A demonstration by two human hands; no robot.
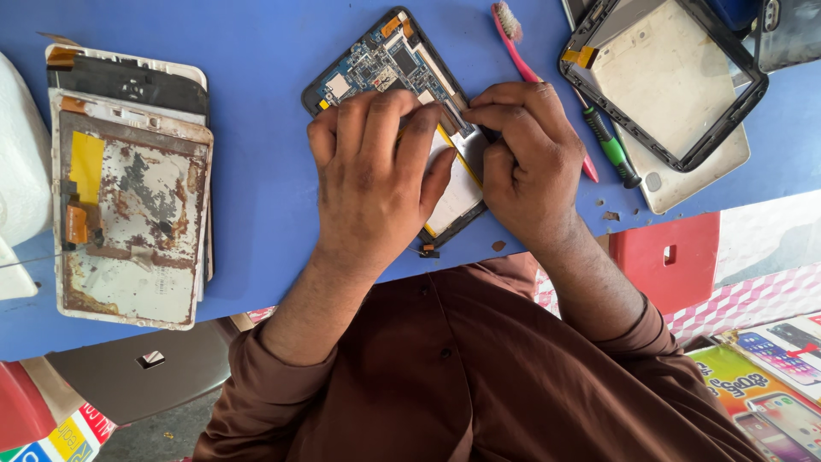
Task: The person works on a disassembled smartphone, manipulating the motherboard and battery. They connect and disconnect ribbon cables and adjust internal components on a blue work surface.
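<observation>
An opened tablet [385, 60] lies face down on the blue table [256, 68], with its circuit board and white battery exposed. My left hand [368, 171] rests on its lower half, fingers curled and pressing the battery area down. My right hand [526, 162] sits right beside it, fingertips pinched on a small dark spot at the tablet's right edge. What the fingertips pinch is hidden. Both hands touch each other over the tablet.
A pink toothbrush [513, 43] and a green-handled screwdriver [611, 145] lie right of my hands. An empty tablet frame [667, 77] on a white back cover is at top right. A stack of worn tablet backs [128, 214] is at left. A red stool [667, 257] stands below the table edge.
</observation>
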